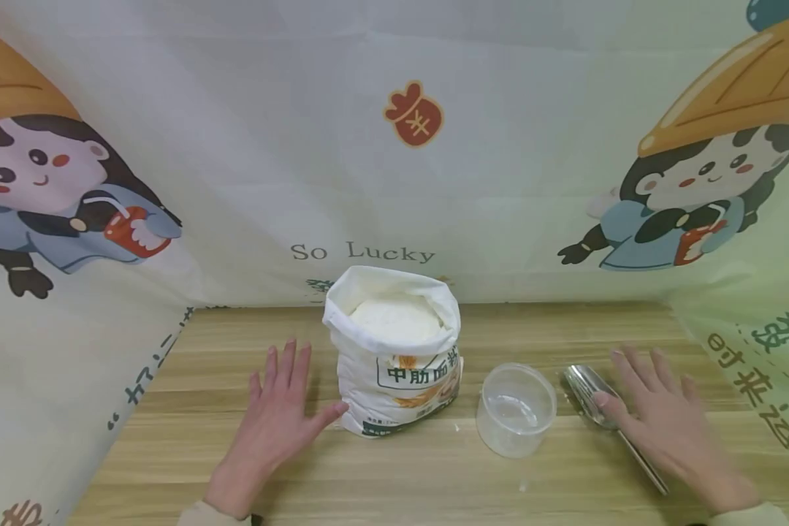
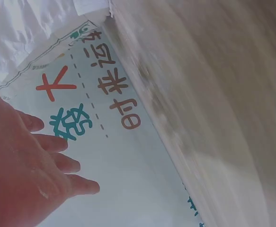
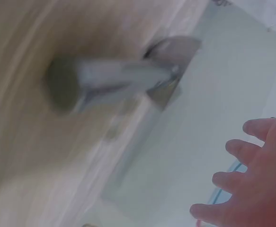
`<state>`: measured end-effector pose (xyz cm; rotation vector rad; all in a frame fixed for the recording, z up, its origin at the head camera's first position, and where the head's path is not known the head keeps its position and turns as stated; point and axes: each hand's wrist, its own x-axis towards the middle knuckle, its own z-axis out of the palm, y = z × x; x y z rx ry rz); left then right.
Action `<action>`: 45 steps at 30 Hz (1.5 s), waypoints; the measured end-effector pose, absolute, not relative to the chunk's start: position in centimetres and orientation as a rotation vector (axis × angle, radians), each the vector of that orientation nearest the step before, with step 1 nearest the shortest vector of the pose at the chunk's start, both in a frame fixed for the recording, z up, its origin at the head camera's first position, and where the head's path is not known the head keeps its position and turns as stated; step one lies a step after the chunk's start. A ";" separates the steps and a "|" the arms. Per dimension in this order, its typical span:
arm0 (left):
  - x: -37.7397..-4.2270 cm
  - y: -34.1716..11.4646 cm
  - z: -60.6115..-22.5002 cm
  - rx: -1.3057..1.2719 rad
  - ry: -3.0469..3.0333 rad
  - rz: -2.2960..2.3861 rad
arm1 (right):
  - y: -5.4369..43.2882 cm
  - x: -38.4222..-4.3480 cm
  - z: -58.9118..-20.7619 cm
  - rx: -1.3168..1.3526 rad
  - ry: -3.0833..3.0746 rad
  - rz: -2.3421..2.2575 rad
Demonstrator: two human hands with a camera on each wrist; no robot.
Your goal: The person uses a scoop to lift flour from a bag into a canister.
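A white flour bag [image 1: 401,380], its top rolled open, stands upright with pale flour [image 1: 397,319] inside. To its left is my left hand [image 1: 279,420], fingers spread; the thumb tip meets the bag's lower edge in the head view, and I cannot tell whether they touch. Right of the bag sits a clear plastic tub [image 1: 516,413]. A metal scoop [image 1: 588,394] lies beside the tub, its handle slanting toward the front right. My right hand [image 1: 671,420] is spread over the scoop's right side, thumb overlapping it in the head view. Neither hand holds anything.
All this stands on a wood-grain table [image 1: 394,489]. A printed cloth [image 1: 500,146] with cartoon figures and lettering hangs behind the table and along both sides. Small white specks lie near the tub.
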<state>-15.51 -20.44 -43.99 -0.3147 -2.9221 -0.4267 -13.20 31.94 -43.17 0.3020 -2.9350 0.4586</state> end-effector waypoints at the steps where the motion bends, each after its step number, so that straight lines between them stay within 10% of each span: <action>1: -15.5 -20.4 -43.9 -0.320 -2.917 -0.432 | 31.6 -13.2 -43.0 0.311 -2.923 0.462; 45: -18.9 -15.5 -44.9 -0.421 -2.623 -1.562 | 12.7 -17.2 -39.8 0.655 -2.793 0.864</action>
